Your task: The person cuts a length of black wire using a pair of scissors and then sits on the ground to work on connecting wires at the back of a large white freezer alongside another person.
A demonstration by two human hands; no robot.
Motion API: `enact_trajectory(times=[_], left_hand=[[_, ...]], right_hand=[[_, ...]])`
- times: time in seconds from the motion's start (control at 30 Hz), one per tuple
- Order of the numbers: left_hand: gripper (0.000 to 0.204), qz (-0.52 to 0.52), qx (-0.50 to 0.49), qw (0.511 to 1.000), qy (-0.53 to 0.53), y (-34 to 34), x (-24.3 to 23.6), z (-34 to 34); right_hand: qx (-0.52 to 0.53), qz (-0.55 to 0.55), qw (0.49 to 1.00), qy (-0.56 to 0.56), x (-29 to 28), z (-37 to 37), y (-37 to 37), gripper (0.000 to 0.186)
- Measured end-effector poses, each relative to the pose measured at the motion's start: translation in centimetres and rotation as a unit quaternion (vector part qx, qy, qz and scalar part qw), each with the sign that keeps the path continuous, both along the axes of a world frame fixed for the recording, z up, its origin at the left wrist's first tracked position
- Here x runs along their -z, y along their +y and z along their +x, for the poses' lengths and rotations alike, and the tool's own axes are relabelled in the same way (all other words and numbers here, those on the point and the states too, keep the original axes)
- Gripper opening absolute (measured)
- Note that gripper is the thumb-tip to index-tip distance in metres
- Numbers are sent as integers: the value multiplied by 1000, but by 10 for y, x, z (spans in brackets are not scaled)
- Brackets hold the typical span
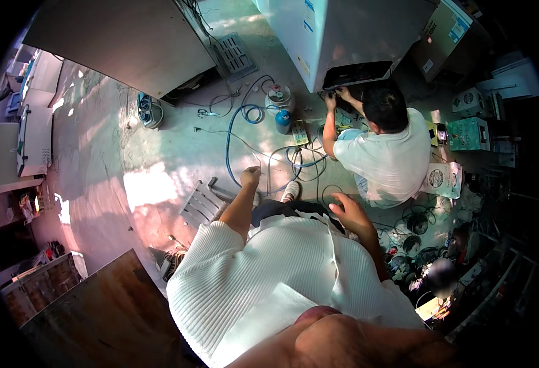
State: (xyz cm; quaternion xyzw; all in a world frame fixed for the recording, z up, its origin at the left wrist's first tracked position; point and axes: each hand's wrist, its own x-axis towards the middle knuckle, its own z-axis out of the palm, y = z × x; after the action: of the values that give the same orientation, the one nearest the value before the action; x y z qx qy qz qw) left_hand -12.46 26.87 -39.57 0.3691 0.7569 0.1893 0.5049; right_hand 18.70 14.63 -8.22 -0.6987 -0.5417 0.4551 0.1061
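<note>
My left hand (251, 177) is held out over the floor with its fingers closed; a thin pale line shows by the fingertips, and I cannot make out what they hold. Lower and to the right, my right hand (351, 214) is empty, its fingers spread. Blue hose (227, 144) and dark cables (269, 161) loop across the floor beyond my hands. A grey slatted plastic stool (202, 203) lies to the left of my left forearm. Ahead on the right a person in a white shirt (383, 156) crouches, both hands at the dark lower opening (356, 73) of a tall white appliance (324, 37).
A small blue gas cylinder (283, 121) and a larger pale tank (279, 97) stand on the floor. A pump-like device (150, 111) sits farther left, beside a big cabinet (128, 43). Boxes (442, 180) and cluttered parts (413, 245) crowd the right. A brown panel (107, 313) is at lower left.
</note>
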Motion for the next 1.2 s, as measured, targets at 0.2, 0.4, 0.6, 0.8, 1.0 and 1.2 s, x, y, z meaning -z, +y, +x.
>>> enact_trajectory(times=[0.2,0.4,0.6,0.8,1.0,1.2], left_hand=[[22,22,-62,998,2,-13,-11,-3],[21,42,-142,989,-7,-24,30,-33],[23,51,-140,981,-122,-16,-7,-2],[38,69,92,975,-189,-2,-72,48],[52,85,100,976,-171,8,-126,8],[25,59,-114,991,47,-43,-63,-176]], right_hand=[[-44,24,999,-13,-13,3,7,42],[-77,8,996,-33,-21,10,12,45],[-82,28,994,-65,-21,9,13,46],[-110,-6,994,-25,-5,-7,20,46],[-187,0,980,-73,34,-47,50,46],[-234,32,970,-64,20,-118,130,45]])
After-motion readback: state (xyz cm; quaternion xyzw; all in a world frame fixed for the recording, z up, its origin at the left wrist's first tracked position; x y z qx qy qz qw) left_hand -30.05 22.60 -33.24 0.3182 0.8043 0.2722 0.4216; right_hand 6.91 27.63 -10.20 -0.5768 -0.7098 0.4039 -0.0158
